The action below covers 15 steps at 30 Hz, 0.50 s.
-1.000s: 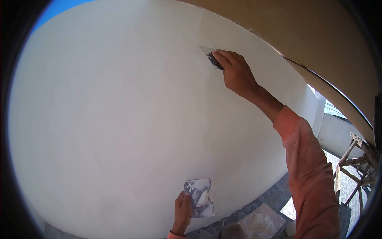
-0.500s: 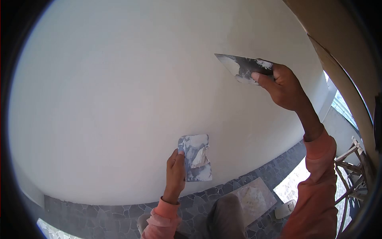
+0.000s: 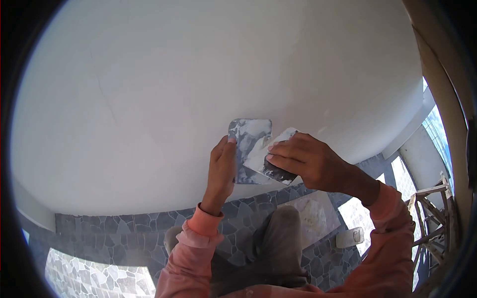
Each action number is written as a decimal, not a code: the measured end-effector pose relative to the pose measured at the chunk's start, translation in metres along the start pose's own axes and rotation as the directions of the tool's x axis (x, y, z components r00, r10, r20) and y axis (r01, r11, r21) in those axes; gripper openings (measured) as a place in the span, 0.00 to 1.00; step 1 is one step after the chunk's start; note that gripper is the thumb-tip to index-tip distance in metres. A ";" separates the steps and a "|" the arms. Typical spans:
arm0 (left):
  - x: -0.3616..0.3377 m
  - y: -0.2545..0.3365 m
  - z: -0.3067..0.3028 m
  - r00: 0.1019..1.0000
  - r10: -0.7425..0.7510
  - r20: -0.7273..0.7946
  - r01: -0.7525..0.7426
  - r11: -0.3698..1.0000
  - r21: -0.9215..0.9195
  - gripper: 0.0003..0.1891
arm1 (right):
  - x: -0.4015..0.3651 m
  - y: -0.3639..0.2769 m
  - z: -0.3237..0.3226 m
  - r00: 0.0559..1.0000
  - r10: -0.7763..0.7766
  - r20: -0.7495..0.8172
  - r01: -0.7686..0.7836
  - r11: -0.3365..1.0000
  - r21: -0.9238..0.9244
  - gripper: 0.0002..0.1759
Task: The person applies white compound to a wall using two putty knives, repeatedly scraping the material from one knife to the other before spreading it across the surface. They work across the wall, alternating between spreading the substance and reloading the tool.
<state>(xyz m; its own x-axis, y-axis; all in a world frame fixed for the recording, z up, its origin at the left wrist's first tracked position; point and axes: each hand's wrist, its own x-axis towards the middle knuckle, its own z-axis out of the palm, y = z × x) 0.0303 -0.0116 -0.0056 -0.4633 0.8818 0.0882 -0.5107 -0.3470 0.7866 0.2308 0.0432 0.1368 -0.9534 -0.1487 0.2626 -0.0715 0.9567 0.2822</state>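
My left hand (image 3: 221,166) grips the left edge of a flat, rectangular plate (image 3: 243,131) smeared with white paste. Closed round a putty knife (image 3: 280,171) with a dark, paste-spotted grip is my right hand (image 3: 310,161). The knife's wide blade lies over the right part of the plate, so that part is hidden. Both tools are in front of a pale wall (image 3: 164,99), which has a thin crack at the left.
Grey stone paving (image 3: 109,226) runs along the wall's foot. On it lie a paste-stained board (image 3: 313,213) and a whitish container (image 3: 350,238). A wooden trestle (image 3: 437,213) stands at the right, below a brown panel (image 3: 442,74). My knees are below my hands.
My right hand has come down and left from the wall, bringing the putty knife onto the plate. The plate in my left hand appears higher. The view has tilted down, showing more floor.
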 end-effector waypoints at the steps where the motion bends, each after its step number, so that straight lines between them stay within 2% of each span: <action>1: 0.000 0.000 0.006 0.999 0.001 -0.032 -0.001 1.000 -0.011 0.16 | 0.000 0.001 0.004 1.000 -0.019 0.010 0.019 0.999 -0.029 0.21; 2: -0.001 0.001 0.009 0.998 0.001 -0.063 -0.002 1.000 -0.021 0.16 | -0.001 0.002 0.008 0.999 -0.036 0.019 0.037 0.998 -0.057 0.21; 5: -0.003 0.005 0.006 1.000 -0.006 0.006 0.006 1.000 -0.014 0.15 | -0.002 0.003 0.015 0.998 -0.043 0.046 0.046 0.996 -0.073 0.20; 8: 0.001 -0.001 0.004 1.000 0.016 0.009 -0.017 0.998 0.059 0.14 | 0.003 0.005 0.012 0.990 -0.054 0.128 0.060 0.997 -0.050 0.20; 11: -0.001 0.009 0.008 0.999 -0.040 -0.029 0.042 0.997 0.070 0.13 | 0.010 0.012 0.002 0.958 -0.034 0.286 0.027 0.999 0.028 0.29; 14: 0.002 0.004 0.001 0.998 -0.065 -0.005 0.065 0.996 0.064 0.13 | 0.022 0.019 -0.018 0.909 -0.043 0.415 0.004 0.995 0.095 0.28; 15: 0.001 0.006 0.004 0.997 -0.069 -0.027 0.070 0.997 0.041 0.13 | 0.024 0.022 -0.026 0.888 -0.012 0.460 -0.053 0.990 0.128 0.27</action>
<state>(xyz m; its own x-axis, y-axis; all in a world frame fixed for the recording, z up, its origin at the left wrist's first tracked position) 0.0301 -0.0117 0.0019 -0.4462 0.8948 0.0177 -0.5115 -0.2712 0.8154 0.2144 0.0539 0.1730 -0.9804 -0.0281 -0.1951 -0.0577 0.9874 0.1474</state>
